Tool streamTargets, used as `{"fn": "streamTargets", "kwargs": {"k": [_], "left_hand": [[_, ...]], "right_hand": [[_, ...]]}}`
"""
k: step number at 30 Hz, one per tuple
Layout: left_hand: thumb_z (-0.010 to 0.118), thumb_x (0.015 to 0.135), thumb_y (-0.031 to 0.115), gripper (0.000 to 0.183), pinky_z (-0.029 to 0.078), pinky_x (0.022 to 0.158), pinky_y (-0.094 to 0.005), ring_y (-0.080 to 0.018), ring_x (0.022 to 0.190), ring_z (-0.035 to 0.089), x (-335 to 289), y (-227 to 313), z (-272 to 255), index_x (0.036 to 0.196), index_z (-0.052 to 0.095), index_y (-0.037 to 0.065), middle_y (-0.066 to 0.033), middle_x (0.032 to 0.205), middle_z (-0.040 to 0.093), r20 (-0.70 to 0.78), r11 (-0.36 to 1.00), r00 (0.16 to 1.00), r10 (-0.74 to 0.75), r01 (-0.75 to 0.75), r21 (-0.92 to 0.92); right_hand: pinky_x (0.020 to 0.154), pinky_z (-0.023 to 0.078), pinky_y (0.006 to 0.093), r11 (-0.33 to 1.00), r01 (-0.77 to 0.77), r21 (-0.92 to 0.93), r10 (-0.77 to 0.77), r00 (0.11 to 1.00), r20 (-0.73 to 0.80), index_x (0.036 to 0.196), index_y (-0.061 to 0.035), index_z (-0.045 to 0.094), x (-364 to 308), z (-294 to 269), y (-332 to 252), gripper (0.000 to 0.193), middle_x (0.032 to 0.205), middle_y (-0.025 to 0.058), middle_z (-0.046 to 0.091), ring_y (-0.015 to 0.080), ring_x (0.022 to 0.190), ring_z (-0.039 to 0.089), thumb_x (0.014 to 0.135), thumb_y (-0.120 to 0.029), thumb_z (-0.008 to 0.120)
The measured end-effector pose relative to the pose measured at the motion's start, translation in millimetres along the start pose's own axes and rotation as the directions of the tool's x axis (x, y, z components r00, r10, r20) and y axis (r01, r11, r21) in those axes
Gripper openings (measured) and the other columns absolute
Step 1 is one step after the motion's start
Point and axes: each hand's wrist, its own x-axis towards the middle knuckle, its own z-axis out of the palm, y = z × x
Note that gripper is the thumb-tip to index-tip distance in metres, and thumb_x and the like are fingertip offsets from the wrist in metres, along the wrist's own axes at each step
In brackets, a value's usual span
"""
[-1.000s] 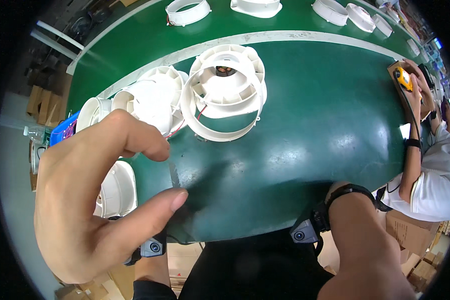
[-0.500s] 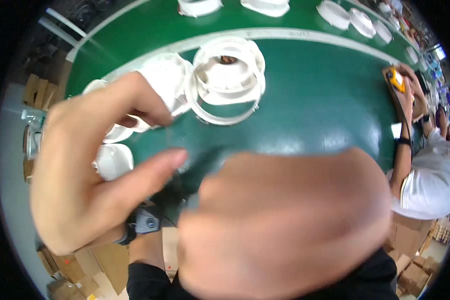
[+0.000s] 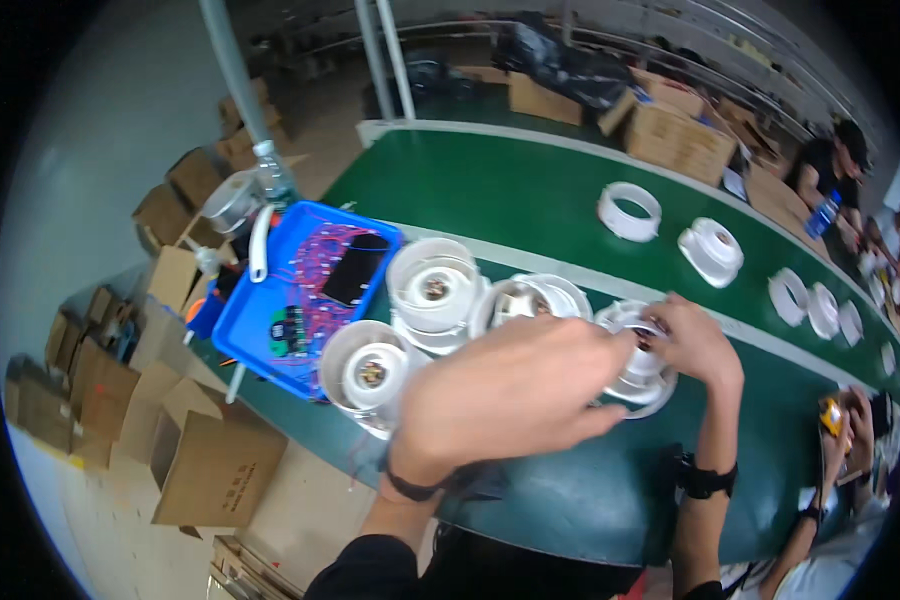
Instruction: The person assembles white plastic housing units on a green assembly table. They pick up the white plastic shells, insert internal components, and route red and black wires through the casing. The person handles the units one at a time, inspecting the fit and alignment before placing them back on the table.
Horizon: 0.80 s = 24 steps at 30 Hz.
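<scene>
On the green belt (image 3: pixel 530 190) in front of me stands a white round housing (image 3: pixel 638 384). My left hand (image 3: pixel 510 390) reaches across from the left, its fingers and thumb closed on the housing's near side. Gripping its top from the right is my right hand (image 3: pixel 698 342), with a black band on that wrist. What sits inside the housing is hidden by my fingers. To the left stand three more white round housings (image 3: pixel 435 285), (image 3: pixel 370 372), (image 3: pixel 532 298), close together and open side up.
A blue tray (image 3: pixel 270 335) with coloured wires, a small circuit board and a flat black object lies at the left. White rings (image 3: pixel 630 210) and housings (image 3: pixel 712 250) line the belt farther back. Cardboard boxes (image 3: pixel 210 465) stand on the floor. A co-worker's hands hold a yellow thing (image 3: pixel 832 415).
The view has swung left and up. My left hand, held up close before with a thin thing pinched, now sits on the white housing, and my right hand has joined it.
</scene>
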Motion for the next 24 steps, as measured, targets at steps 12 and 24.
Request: {"fn": "streamTargets", "kwargs": {"k": [12,24], "left_hand": [[0.064,0.094,0.023,0.034,0.053,0.074,-0.0519,-0.0440,0.086,0.068,20,-11,3,0.116,0.058,-0.002,-0.0238,0.091,0.071,-0.283,0.996,0.955,-0.092,0.082,-0.047],[0.074,0.089,0.019,0.034,0.056,0.073,-0.0331,-0.0243,0.073,0.072,38,6,9,0.116,0.068,-0.001,-0.0151,0.084,0.072,-0.576,0.981,0.812,0.093,-0.175,-0.089]], "right_hand": [[0.090,0.051,0.0352,0.806,0.521,0.279,-0.317,0.779,-0.541,0.126,-0.0004,0.068,-32,-66,-35,0.057,0.111,0.0200,0.071,0.0312,0.101,0.069,0.072,0.010,0.053],[0.078,0.051,0.0415,0.866,0.499,-0.042,-0.324,0.494,-0.807,0.128,-0.0065,0.062,-37,-49,-66,0.062,0.098,0.0156,0.061,0.0360,0.089,0.061,0.069,0.013,0.060]]}}
